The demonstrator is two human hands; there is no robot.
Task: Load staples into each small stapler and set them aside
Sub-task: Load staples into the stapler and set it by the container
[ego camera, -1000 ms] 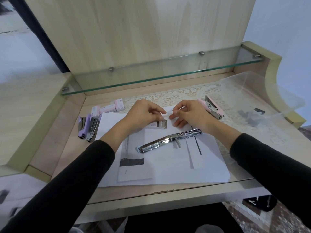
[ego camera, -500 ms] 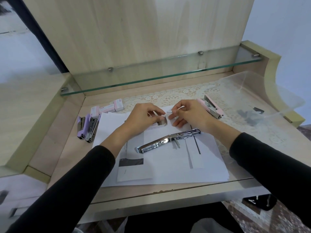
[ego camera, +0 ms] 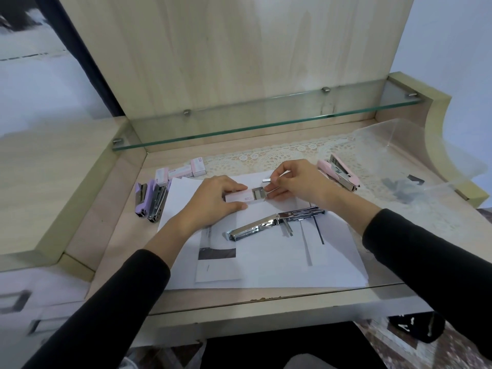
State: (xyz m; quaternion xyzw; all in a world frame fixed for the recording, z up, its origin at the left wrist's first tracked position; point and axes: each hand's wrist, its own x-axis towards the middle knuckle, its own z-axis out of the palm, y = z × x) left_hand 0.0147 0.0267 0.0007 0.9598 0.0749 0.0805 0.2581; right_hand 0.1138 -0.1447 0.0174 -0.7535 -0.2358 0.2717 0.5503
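The left hand point(ego camera: 213, 199) is gripping a small staple box point(ego camera: 239, 196) between curled thumb and fingers, with the box's tray sticking partly out toward the right hand point(ego camera: 300, 182). The right hand is pinching a short staple strip point(ego camera: 267, 180) in its fingertips. Both hands are working at the far edge of the white paper point(ego camera: 266, 262). An opened chrome stapler point(ego camera: 266, 223) is lying on the paper's middle. 2 purple staplers point(ego camera: 141, 201) are lying just off the paper's left edge, and 1 pink stapler point(ego camera: 342, 174) is lying beyond its far right corner.

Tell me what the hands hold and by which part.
Left hand grips the staple box around its closed end; right hand pinches a staple strip by one end.
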